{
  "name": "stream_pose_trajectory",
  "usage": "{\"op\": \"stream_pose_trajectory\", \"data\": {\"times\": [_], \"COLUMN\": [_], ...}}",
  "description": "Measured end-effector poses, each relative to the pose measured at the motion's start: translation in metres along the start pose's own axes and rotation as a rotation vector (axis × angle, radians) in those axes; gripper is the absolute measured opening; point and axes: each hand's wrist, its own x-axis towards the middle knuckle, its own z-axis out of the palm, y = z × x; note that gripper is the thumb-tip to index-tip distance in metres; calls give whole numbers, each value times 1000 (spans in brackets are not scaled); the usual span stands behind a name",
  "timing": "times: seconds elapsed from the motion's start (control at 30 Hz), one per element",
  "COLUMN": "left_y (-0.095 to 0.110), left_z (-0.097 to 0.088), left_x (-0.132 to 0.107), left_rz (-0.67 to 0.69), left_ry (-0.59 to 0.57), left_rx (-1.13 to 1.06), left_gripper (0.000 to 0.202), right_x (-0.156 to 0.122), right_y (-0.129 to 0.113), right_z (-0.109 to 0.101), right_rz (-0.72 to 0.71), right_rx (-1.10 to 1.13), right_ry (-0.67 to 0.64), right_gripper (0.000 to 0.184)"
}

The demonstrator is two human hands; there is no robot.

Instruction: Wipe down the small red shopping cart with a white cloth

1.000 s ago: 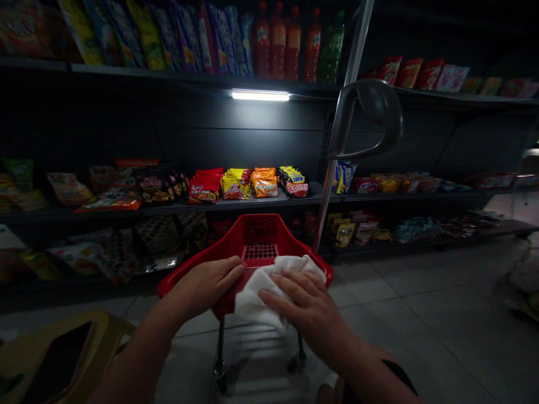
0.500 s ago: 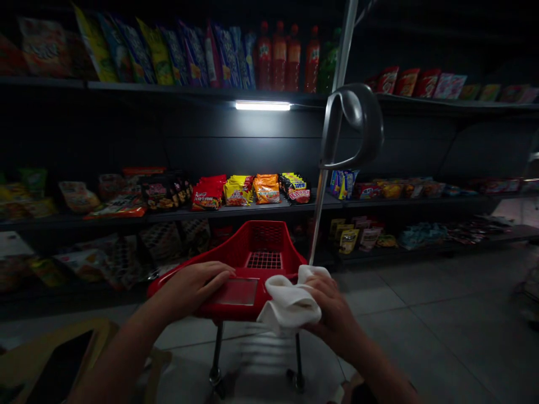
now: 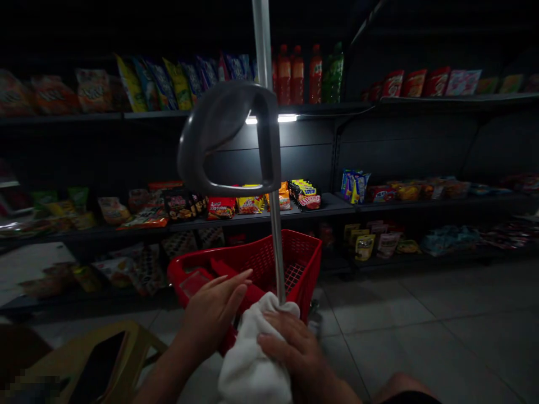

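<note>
Two hands on my feed: my right hand closes around a white cloth at the red shopping cart basket, my left hand open beside it, gripping nothing.

Red basket with grid mesh, white cloth, handle perhaps dull grey

Dark metal store shelving, grey tile floor; glowing strip light

Before us a red plastic shopping cart, white cloth at its near rim, dark metal shelves beyond, yellow plastic stool left
</note>
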Motion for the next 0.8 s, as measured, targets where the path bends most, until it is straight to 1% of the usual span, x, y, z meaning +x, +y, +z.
{"op": "stream_pose_trajectory", "data": {"times": [0.07,0.13,0.2,0.27,0.33,0.4,0.43,0.47,0.5,0.57,0.6,0.63,0.7,0.73,0.77,0.8], "left_y": [-8,-18,-26,-33,-39,-46,-49,-53,-56,-61,-62,-61,-56,-51,-45,-38], "left_z": [-3,-8,-12,-14,-15,-16,-16,-17,-18,-18,-18,-17,-13,-9,-5,-1], "left_x": [-1,0,2,7,12,19,22,26,29,33,35,36,37,36,35,33], "left_rz": [63,142,183,197,204,205,201,194,182,137,105,68,10,0,1,7], "left_ry": [-54,-104,-115,-114,-125,-150,-159,-164,-162,-128,-93,-43,85,144,179,190], "left_rx": [45,51,38,10,-25,-60,-76,-90,-106,-145,-157,-166,-224,-301,-413,-546], "left_gripper": [50,50,51,51,50,49,48,48,47,45,44,45,53,59,64,69], "right_x": [-4,-11,-22,-37,-53,-63,-63,-60,-54,-33,-21,-10,10,17,21,25], "right_y": [8,18,29,45,64,80,84,86,83,69,59,50,36,32,31,32], "right_z": [-3,-4,-3,-4,-6,-9,-9,-8,-5,8,16,25,42,51,59,68], "right_rz": [-7,-33,-66,-78,-7,164,255,326,360,363,358,394,461,486,494,494], "right_rx": [47,100,125,113,61,5,-14,-18,0,60,84,82,72,63,55,47], "right_ry": [-37,-81,-106,-111,-84,-24,0,-5,-51,-183,-244,-251,-244,-249,-272,-301], "right_gripper": [33,33,37,40,40,41,42,45,48,55,56,53,40,33,29,26]}}
